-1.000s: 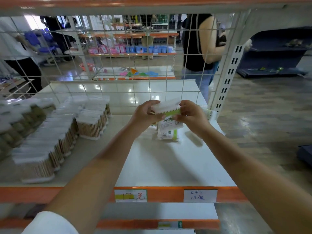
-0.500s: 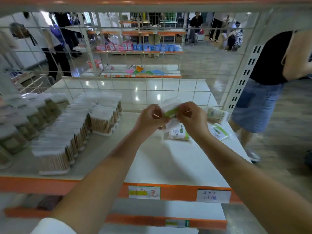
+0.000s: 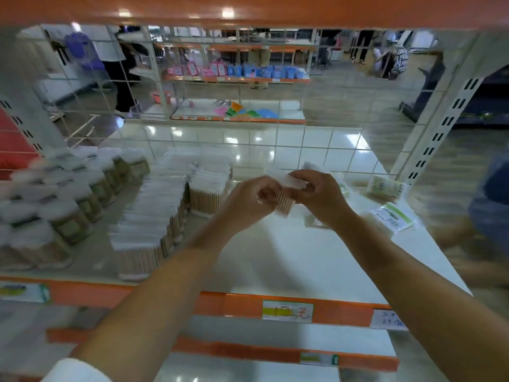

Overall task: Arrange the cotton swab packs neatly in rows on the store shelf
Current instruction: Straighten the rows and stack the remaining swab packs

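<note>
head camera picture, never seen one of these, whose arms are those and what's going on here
The camera sits on a person's head and looks down at their own two bare arms; there is no machine. The left hand and right hand together hold one cotton swab pack above a white store shelf. To the left, more packs stand in rows, with lidded swab jars beyond them. Two flat green-labelled packs lie at the right.
</note>
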Tool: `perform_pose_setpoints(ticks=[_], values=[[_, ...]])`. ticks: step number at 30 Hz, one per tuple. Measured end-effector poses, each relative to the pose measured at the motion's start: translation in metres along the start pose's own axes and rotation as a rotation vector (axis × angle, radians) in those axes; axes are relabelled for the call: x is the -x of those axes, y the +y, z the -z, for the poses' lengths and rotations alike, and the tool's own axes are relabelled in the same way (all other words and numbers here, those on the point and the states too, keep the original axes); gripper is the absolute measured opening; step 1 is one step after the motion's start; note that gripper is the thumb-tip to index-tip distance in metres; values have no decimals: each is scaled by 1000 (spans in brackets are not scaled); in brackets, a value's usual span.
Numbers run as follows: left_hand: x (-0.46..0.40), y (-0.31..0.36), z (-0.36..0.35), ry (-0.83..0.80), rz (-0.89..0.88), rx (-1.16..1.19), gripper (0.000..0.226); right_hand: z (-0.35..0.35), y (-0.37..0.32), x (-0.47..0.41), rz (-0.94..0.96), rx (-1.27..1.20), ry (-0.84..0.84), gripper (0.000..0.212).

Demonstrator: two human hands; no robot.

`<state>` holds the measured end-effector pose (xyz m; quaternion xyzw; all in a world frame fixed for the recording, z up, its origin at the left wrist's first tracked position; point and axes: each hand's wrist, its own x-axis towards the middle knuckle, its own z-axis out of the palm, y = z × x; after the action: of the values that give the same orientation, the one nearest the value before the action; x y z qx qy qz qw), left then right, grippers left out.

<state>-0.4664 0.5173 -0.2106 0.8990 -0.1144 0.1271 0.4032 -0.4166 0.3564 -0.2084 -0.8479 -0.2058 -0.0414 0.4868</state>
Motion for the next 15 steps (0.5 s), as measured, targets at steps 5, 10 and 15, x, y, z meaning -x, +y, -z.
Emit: perform_pose_setpoints(ticks=[5, 10, 15], values=[[16, -26, 49, 38, 41, -139, 25, -35, -23, -3, -10, -5, -18, 32], [33, -54, 94, 60, 67, -290, 21, -76, -42, -3, 53, 75, -22, 30], [44, -77, 120, 116, 83, -377, 21, -109, -54, -11, 93, 161, 0, 33]])
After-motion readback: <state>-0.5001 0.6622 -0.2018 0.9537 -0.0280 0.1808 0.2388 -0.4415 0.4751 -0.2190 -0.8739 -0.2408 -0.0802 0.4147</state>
